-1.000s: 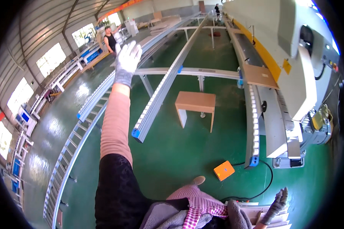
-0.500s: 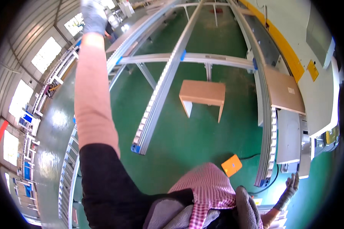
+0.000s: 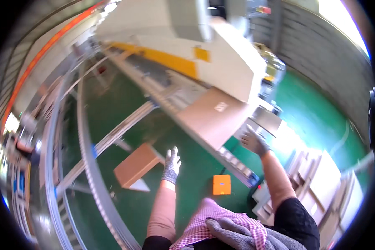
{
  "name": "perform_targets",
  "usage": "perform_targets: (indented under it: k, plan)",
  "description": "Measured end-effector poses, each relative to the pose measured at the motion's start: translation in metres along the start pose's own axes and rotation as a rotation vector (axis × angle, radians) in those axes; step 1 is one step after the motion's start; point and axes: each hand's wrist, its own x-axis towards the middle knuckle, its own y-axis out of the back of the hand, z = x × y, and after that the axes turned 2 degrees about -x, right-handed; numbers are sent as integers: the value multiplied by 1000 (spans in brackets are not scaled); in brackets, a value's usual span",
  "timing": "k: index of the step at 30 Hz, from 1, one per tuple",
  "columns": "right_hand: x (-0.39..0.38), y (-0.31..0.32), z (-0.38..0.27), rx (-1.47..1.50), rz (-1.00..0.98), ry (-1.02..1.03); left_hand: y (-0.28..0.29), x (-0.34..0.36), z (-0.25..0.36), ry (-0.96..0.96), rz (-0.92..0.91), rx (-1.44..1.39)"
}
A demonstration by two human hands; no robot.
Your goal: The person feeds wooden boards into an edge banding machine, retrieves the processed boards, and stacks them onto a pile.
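My left hand (image 3: 172,166), in a pale glove with a dark cuff, is open with spread fingers above the green floor, near a small brown stool (image 3: 138,164). My right hand (image 3: 254,141), also gloved, is raised with its fingers apart and holds nothing visible. It is just below the near corner of a flat brown panel (image 3: 210,118), which carries a pale label and lies on the roller rail (image 3: 239,166) beside a large white machine with a yellow band (image 3: 237,71). Whether that hand touches the panel or metal plate is unclear in the blur.
An orange box (image 3: 221,184) with a cable lies on the floor below the rail. Stacked boards (image 3: 321,183) stand at the lower right. Long aluminium roller rails (image 3: 83,146) and a crossbeam (image 3: 116,135) span the left side. A blurred person (image 3: 24,148) is at the far left.
My view has swung right toward the machine and panel. My left hand has dropped from high up ahead. My right hand has risen from the lower right toward the panel's corner.
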Motion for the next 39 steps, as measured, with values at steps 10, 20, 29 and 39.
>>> perform_targets:
  k: [10, 20, 29, 39]
  plan:
    - [5, -33, 45, 257, 322, 519, -111, 14, -57, -63, -385, -68]
    - [-360, -34, 167, 600, 602, 803, -231, -252, -158, -149, -778, 204]
    - [-524, 57, 315, 990, 1098, 1133, -309, -320, -393, 403, -1213, 486]
    - [-541, 227, 409, 433, 1573, 939, -391, -349, -494, 544, -1089, 769]
